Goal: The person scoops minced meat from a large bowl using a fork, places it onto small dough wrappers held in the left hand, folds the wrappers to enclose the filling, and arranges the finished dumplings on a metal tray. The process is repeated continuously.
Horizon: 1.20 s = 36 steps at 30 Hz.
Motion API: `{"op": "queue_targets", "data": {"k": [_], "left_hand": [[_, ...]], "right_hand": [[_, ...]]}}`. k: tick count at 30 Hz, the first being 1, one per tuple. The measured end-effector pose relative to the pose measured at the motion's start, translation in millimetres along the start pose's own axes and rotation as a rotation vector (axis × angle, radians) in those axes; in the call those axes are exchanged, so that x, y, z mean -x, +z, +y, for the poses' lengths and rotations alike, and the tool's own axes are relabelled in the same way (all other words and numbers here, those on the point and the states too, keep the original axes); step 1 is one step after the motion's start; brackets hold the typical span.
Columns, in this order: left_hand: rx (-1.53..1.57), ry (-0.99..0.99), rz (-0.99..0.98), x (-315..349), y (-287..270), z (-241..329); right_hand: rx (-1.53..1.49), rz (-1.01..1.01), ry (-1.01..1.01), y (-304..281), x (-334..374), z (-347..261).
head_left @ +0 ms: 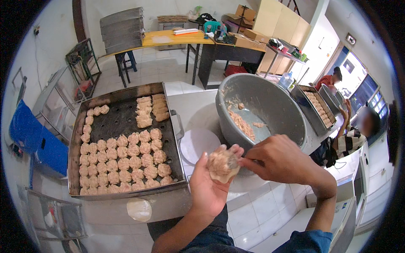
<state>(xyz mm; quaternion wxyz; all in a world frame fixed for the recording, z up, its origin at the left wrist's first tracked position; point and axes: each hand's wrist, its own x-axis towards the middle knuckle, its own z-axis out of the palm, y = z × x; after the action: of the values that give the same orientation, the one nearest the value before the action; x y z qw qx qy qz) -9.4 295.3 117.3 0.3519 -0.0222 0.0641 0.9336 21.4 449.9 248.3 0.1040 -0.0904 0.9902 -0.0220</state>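
My left hand (209, 192) is cupped palm up around a dumpling (221, 167), a round pale wrapper heaped with pinkish filling. Over its right side my right hand (283, 162) pinches a small greyish metal tool, seemingly a spoon or spatula (232, 162); its end is pressed against the filling, and most of it is hidden by my fingers. Left of my hands lies a dark metal tray (114, 122) with rows of shaped dumplings (126, 152). Beyond my right hand stands a big grey basin (280, 103), with leftover filling (242, 123) on its bottom and wall.
A white round plate or lid (199, 145) lies between tray and basin. Round wrappers (139, 210) rest at the table's near edge. Farther right are another filled tray (316, 105) and two people (350, 141). A yellow table (168, 39) stands at the back.
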Motion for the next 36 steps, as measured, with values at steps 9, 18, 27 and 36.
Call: {"op": "queue_targets", "data": {"k": [9, 18, 27, 36], "left_hand": [[0.068, 0.201, 0.089, 13.7, -39.4, -12.6], [0.013, 0.262, -0.277, 30.1, -1.3, 1.6], [-1.111, -0.047, -0.304, 51.7, -11.1, 57.5], [-1.463, 0.279, -0.018, 54.7, -8.0, 53.7]], "right_hand": [[0.242, -0.037, 0.198, 0.3, 22.7, -17.5], [-0.425, 0.534, -0.118, 72.5, 27.8, -5.9], [-0.235, 0.339, -0.443, 21.9, 32.5, -6.3], [-0.027, 0.493, 0.067, -22.0, 0.5, 87.8]]}}
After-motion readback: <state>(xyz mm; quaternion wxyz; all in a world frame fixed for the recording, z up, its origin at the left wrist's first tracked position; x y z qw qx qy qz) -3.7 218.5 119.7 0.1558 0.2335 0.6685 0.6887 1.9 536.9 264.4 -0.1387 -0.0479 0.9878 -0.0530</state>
